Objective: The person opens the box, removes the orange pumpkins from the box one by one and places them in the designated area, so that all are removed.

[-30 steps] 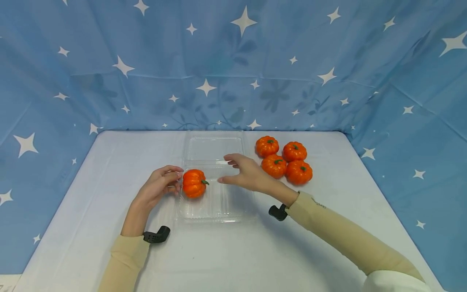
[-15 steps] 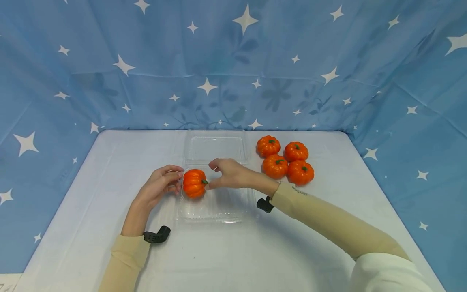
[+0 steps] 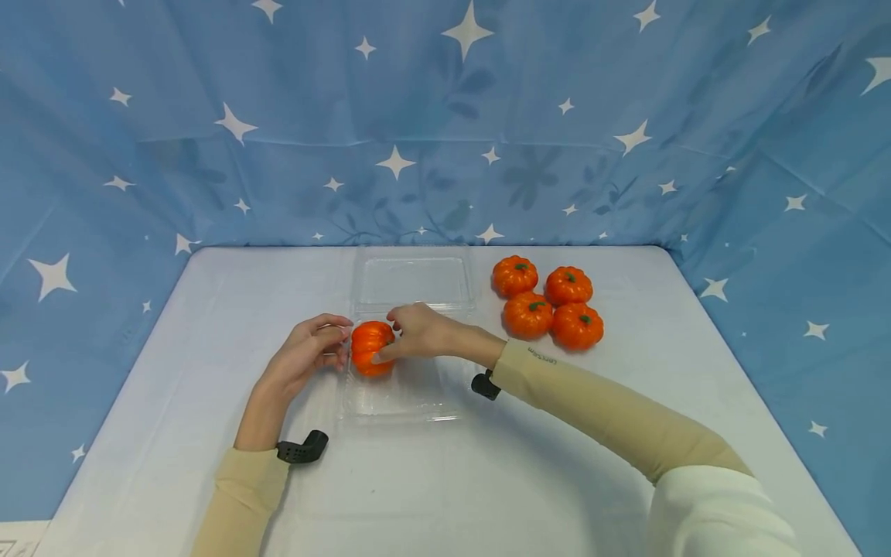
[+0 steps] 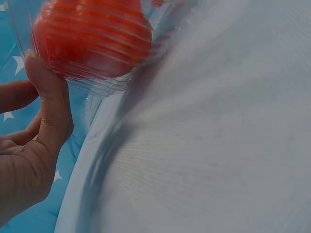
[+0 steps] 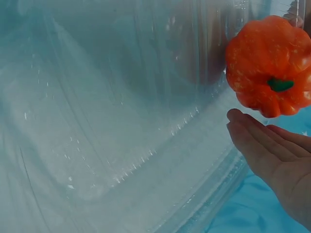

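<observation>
An orange toy pumpkin with a green stem sits on its side in the left part of a clear plastic clamshell box. My left hand holds the box at its left edge, thumb against the clear wall beside the pumpkin. From the right, my right hand reaches over the box to the pumpkin. Its thumb overlaps the pumpkin's lower right in the head view, with the index finger near the top. In the right wrist view the fingers look straight, close beside the pumpkin.
Several more orange pumpkins stand in a cluster right of the box. The box's open lid lies flat towards the back. A blue star-patterned curtain hangs behind the white table.
My right hand has moved left across the box to the pumpkin, its thumb now over the pumpkin's side. My left hand has stayed at the box's left edge.
</observation>
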`<state>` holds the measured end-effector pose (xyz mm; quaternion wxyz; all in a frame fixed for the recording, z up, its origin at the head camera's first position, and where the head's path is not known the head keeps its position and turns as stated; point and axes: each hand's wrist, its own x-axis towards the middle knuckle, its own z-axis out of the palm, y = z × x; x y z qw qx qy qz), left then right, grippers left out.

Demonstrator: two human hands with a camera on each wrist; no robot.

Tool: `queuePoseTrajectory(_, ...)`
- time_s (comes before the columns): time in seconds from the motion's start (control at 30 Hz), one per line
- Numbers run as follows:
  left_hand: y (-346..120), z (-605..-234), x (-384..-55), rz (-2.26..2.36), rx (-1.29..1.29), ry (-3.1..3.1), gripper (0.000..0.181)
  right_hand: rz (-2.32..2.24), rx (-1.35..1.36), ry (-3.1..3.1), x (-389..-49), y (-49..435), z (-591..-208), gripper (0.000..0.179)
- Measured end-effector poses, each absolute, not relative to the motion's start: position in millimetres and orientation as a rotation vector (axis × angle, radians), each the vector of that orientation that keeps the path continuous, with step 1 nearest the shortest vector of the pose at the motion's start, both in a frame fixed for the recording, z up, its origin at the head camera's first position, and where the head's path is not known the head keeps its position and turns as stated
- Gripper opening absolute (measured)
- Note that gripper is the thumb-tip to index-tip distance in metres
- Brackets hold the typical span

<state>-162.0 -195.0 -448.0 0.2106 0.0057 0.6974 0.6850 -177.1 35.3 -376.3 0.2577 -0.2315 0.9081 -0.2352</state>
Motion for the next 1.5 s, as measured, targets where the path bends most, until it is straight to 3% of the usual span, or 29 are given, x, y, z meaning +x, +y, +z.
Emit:
queuePoseTrajectory(0.33, -193.0, -446.9, -162.4, 1.922, 0.026, 1.915, 0.040, -0.602, -0.595, 2.452, -177.9, 31.9, -379.9, 0.059)
queuePoseTrajectory(0.83, -194.6, -447.9, -162.4, 1.939, 0.007, 1.928, 0.040, -0.675, -0.569, 2.464, -171.2, 23.6, -382.0, 0.072)
queuePoseTrajectory(1.5, -199.7, -445.0, -161.3, 1.940, -0.016, 1.933, 0.047, -0.656, -0.638, 2.493, -169.7, 21.6, -382.3, 0.070)
